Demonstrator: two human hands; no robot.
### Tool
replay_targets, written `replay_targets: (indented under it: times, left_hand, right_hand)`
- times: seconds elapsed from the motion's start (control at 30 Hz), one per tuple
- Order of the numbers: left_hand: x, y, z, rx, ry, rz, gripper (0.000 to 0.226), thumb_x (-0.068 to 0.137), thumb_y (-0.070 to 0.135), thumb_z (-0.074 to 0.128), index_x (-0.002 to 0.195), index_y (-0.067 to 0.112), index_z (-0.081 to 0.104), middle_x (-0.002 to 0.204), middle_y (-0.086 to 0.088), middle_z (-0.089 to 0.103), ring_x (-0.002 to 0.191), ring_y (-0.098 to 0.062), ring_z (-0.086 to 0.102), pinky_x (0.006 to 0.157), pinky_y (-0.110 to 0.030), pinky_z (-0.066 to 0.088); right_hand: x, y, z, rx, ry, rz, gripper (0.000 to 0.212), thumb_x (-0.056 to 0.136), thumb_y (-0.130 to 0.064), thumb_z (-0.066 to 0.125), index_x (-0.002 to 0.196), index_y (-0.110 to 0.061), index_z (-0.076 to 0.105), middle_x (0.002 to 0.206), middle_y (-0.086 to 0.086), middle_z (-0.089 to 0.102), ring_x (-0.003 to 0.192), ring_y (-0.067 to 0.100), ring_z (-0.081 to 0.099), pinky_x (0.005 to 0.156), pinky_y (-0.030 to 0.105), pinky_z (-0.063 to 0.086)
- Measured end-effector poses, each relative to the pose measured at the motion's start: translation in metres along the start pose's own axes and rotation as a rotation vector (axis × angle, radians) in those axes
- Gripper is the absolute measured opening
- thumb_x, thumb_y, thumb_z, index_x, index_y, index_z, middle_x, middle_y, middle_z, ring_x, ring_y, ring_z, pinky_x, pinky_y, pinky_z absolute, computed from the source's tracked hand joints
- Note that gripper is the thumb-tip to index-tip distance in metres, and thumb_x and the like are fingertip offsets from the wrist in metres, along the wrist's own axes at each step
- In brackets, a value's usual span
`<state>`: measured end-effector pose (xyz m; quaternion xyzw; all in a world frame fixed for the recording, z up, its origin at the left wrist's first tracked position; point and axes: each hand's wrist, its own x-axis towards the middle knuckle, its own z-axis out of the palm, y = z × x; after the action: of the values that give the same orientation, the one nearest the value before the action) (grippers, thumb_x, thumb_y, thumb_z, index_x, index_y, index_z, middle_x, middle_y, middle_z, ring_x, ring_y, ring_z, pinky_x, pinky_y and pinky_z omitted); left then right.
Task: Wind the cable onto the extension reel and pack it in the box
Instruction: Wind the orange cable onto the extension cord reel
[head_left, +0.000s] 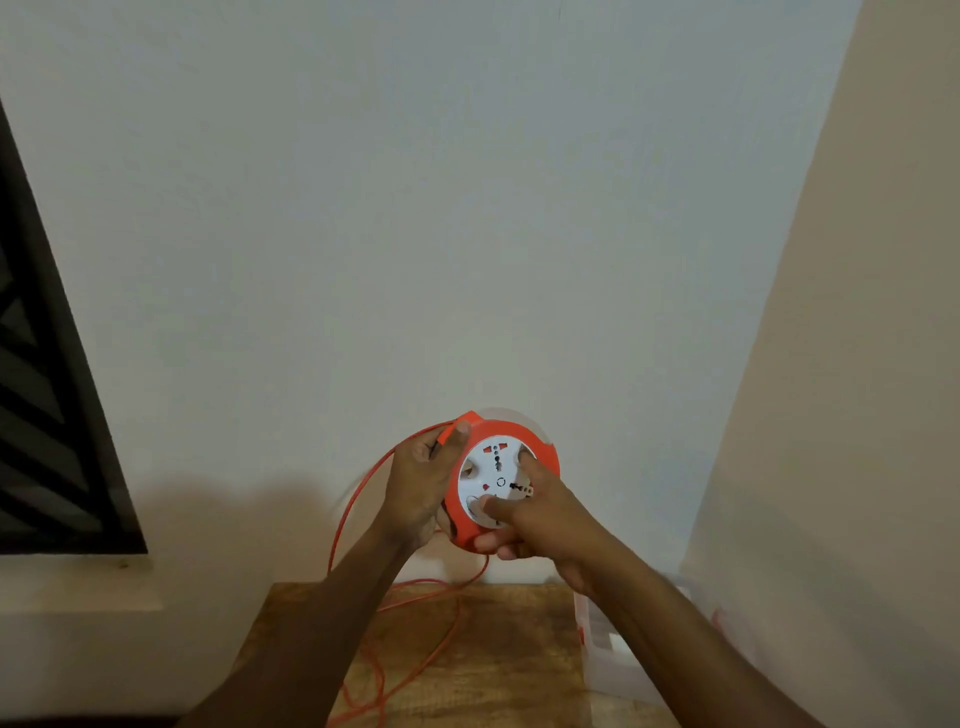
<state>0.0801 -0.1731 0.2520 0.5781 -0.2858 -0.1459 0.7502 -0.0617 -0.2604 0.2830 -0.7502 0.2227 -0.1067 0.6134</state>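
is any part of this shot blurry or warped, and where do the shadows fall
Head view: the round orange-and-white extension reel is fairly sharp, but the thin orange cable beside the left hand smears into a faint ghost arc; the clear plastic box under the right hand is soft; wide-angle distortion slants the dark frame at left; soft shadow falls on the wall left of the arms.

The extension reel (501, 480) at lower centre has an orange rim and a white socket face with small red marks. The cable (363, 499) is orange. The table (498, 654) shows brown wood grain. At left, a black panel (47, 405) carries chevron stripes.
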Motion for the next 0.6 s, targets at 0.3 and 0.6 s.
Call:
replay_targets:
  times: [0.3, 0.6]
  left_hand:
    - [0.005, -0.001, -0.006, -0.035, 0.016, -0.080, 0.028, 0.094, 0.046, 0.065, 0.111, 0.027, 0.074, 0.104, 0.002, 0.083, 0.089, -0.028, 0.081, 0.072, -0.042, 0.067]
    - [-0.001, 0.003, -0.008, 0.038, -0.105, -0.066, 0.042, 0.088, 0.053, 0.064, 0.119, 0.025, 0.073, 0.111, 0.000, 0.081, 0.097, -0.030, 0.079, 0.083, -0.050, 0.065]
  right_hand:
    - [-0.006, 0.008, -0.008, -1.153, 0.380, -0.573, 0.050, 0.090, -0.031, 0.063, 0.137, -0.026, 0.047, 0.137, -0.001, 0.057, 0.109, 0.022, 0.064, 0.088, 0.032, 0.055]
    - [-0.003, 0.009, -0.014, -1.505, 0.168, -0.873, 0.060, 0.076, -0.023, 0.082, 0.130, -0.026, 0.056, 0.142, 0.010, 0.051, 0.120, 0.034, 0.056, 0.089, 0.046, 0.054]
